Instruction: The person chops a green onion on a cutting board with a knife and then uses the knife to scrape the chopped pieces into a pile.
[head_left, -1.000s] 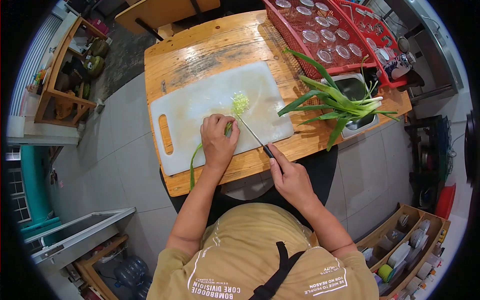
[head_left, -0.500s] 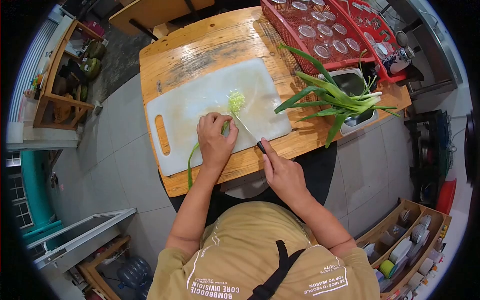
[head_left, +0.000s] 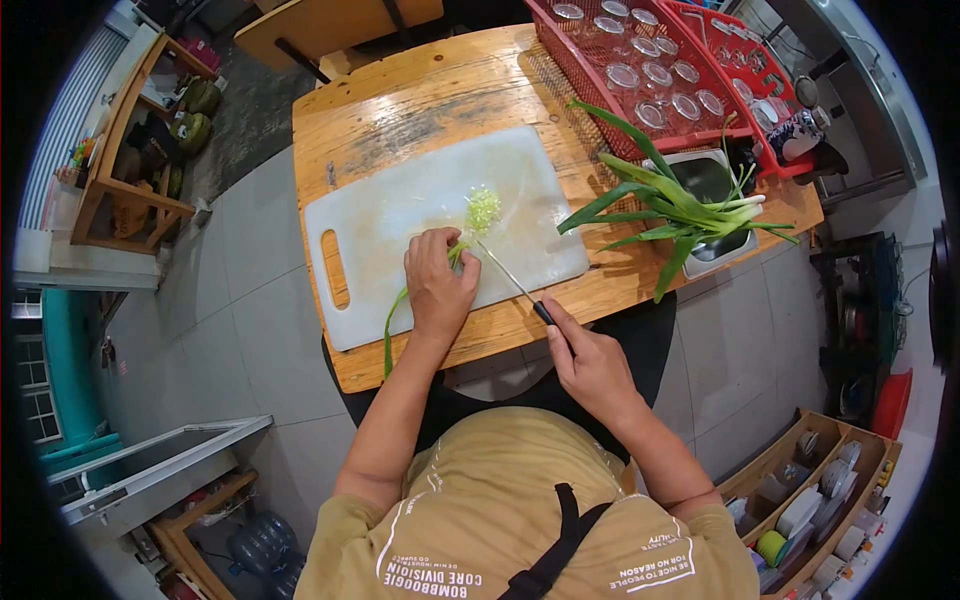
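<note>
Left hand (head_left: 440, 285): fingers curled in, pinching long thin green onion stalk (head_left: 390, 325) on white rectangular plastic cutting board (head_left: 365, 225); stalk's leafy end trails past board's near edge. Right hand (head_left: 590, 368): fist wrapped around handle of black-handled metal knife (head_left: 513, 278), blade angled toward left fingers, tip just short of pale-green chopped onion heap (head_left: 483, 209). Board on varnished wooden table (head_left: 400, 95). Leafy green onion bunch (head_left: 680, 205) lies across rectangular steel container (head_left: 708, 178), right of board. Red plastic crate (head_left: 563, 62) behind, holding clear glasses (head_left: 622, 75).
</note>
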